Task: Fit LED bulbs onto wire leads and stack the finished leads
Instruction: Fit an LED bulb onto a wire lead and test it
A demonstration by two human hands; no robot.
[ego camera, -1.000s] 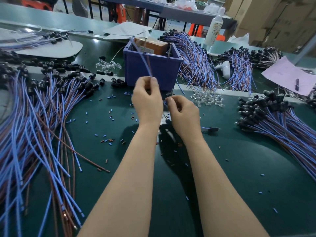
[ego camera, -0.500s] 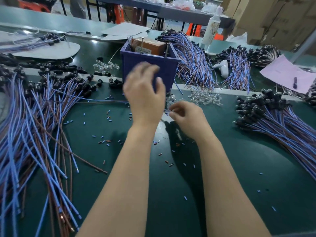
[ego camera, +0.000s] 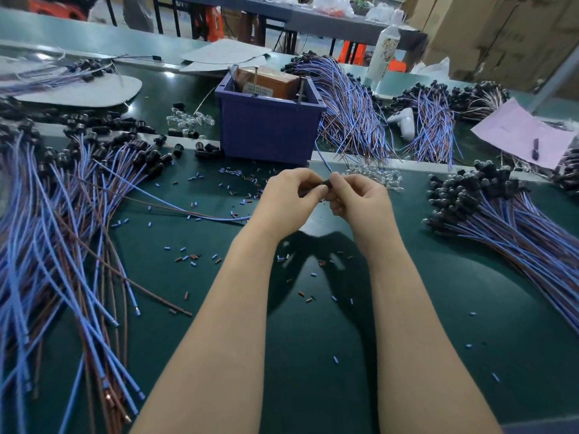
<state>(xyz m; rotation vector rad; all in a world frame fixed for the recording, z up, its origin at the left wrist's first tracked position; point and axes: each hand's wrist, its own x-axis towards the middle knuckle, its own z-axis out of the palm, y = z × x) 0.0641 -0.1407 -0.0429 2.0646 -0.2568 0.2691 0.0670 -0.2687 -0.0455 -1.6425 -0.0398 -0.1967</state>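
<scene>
My left hand [ego camera: 288,198] and my right hand [ego camera: 360,200] meet above the green mat in front of the blue bin. Between their fingertips is the black socket [ego camera: 325,184] of a wire lead [ego camera: 203,214]. My left hand pinches the socket's near end, and the blue and brown wires trail left from under it across the mat. My right hand's curled fingers pinch the socket's other end; what they press in is hidden. Clear LED bulbs [ego camera: 376,178] lie just behind my right hand. One heap of leads [ego camera: 62,220] lies left, another [ego camera: 507,223] right.
The blue bin [ego camera: 269,133] holds a brown box and stands just beyond my hands. More lead bundles [ego camera: 354,114] lie behind it. A pink paper [ego camera: 517,133] is at the far right. Several bits of cut wire insulation [ego camera: 188,257] are scattered over the mat [ego camera: 313,355].
My left hand let go of the lead it held up by the bin, reached out, and now holds a lead trailing from the left. My right hand came up from the mat to meet it.
</scene>
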